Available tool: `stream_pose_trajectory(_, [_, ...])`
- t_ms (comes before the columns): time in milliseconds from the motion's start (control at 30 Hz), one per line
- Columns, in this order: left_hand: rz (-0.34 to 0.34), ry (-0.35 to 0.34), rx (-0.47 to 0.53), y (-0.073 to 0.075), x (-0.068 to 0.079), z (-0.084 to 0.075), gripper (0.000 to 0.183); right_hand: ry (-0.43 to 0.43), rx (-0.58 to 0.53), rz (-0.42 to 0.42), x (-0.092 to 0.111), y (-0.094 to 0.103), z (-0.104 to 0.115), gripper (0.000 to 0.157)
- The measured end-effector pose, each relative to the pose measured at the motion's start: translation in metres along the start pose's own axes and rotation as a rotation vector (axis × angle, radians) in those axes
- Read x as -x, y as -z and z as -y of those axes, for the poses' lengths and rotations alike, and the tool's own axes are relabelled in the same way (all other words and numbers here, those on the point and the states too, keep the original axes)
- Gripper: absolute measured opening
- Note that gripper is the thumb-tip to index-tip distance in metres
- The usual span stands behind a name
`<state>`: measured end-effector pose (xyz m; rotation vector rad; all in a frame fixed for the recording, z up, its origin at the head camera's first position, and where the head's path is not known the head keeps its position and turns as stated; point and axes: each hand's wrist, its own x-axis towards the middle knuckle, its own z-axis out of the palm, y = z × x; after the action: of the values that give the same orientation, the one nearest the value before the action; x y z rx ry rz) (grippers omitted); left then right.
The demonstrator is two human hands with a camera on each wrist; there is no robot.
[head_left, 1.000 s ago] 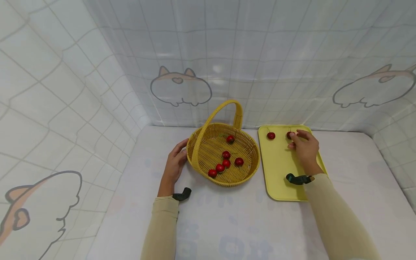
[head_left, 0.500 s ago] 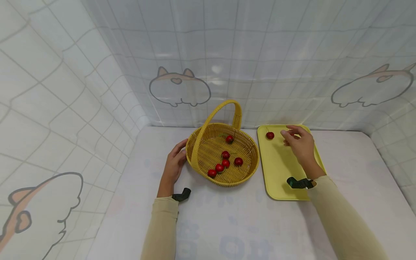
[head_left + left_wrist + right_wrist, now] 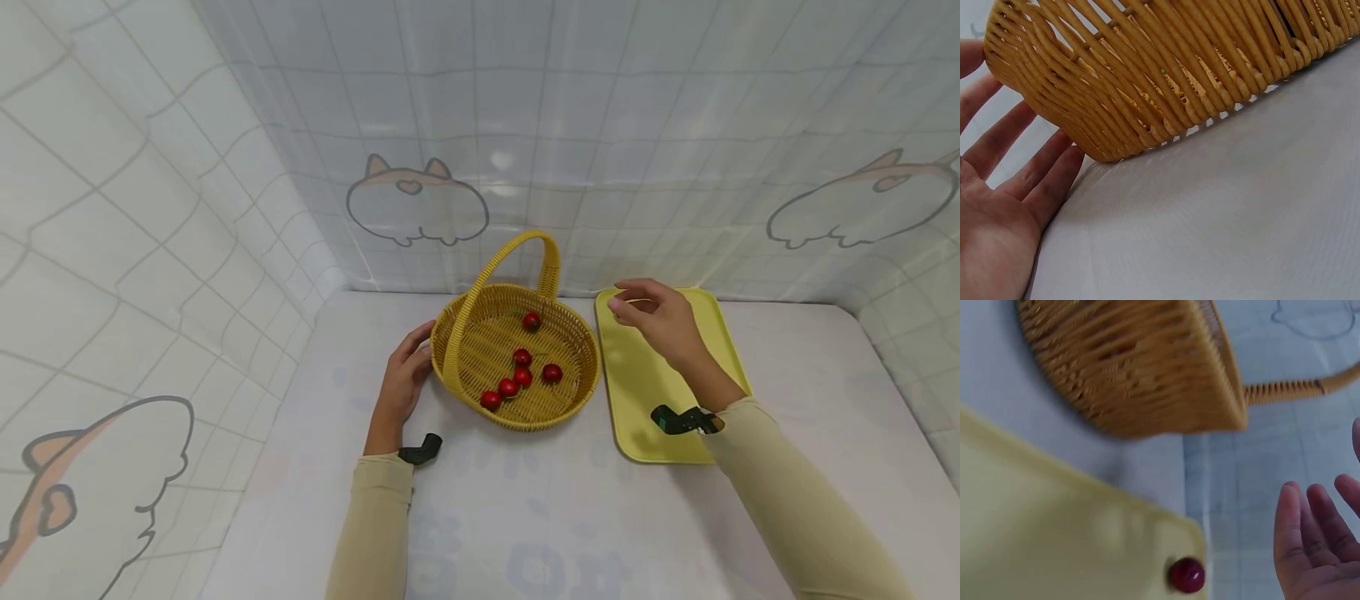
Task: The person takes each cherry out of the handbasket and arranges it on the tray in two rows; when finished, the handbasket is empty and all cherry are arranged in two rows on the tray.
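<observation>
A yellow wicker basket (image 3: 487,343) with a tall arched handle holds several red cherries (image 3: 552,373), spread over its floor. My left hand (image 3: 401,379) rests against the basket's left side, its fingers long and loosely spread on the weave in the left wrist view. Above the far part of a pale yellow tray (image 3: 641,429) hovers my right hand (image 3: 663,321), fingers loosely bent, thumb apart from the forefinger. Nothing shows between those fingers. One cherry (image 3: 1187,575) lies on the tray near its corner in the right wrist view; from the head, my hand covers that area.
Basket and tray stand side by side on a white cloth-covered table (image 3: 487,492). Close behind them rises a wall covered in grid-patterned sheet (image 3: 592,208) with animal drawings. Another such wall (image 3: 150,250) runs along the left.
My right hand has lifted from beside the cherries at the tray's far end and moved left toward the basket, covering the left cherry. My left hand and the basket have stayed put.
</observation>
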<state>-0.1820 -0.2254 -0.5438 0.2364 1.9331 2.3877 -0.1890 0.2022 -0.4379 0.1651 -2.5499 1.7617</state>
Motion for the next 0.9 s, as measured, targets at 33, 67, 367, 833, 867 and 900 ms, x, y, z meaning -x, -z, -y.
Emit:
stream_pose_trajectory(33, [-0.001, 0.0, 0.002, 0.0, 0.0, 0.0, 0.047, 0.001, 0.012, 0.012, -0.001, -0.002, 0.004, 0.048])
stream_pose_trajectory(67, [-0.001, 0.0, 0.005, 0.0, 0.0, 0.001, 0.047, 0.003, 0.024, 0.028, -0.001, -0.005, 0.007, 0.049])
stream_pose_trajectory(367, [0.002, -0.001, 0.011, 0.001, 0.001, -0.001, 0.047, 0.032, 0.111, 0.14, -0.009, -0.031, 0.032, 0.047])
stream_pose_trajectory(833, [0.0, -0.003, 0.013, 0.0, 0.001, 0.001, 0.047, -0.025, 0.162, 0.249, -0.026, -0.076, 0.045, 0.058])
stream_pose_trajectory(867, [0.002, -0.002, 0.013, 0.0, 0.001, 0.001, 0.047, -0.03, 0.165, 0.26, -0.027, -0.078, 0.044, 0.058])
stream_pose_trajectory(900, [0.003, -0.001, 0.014, 0.0, 0.001, 0.001, 0.047, -0.034, 0.17, 0.268, -0.028, -0.081, 0.042, 0.058])
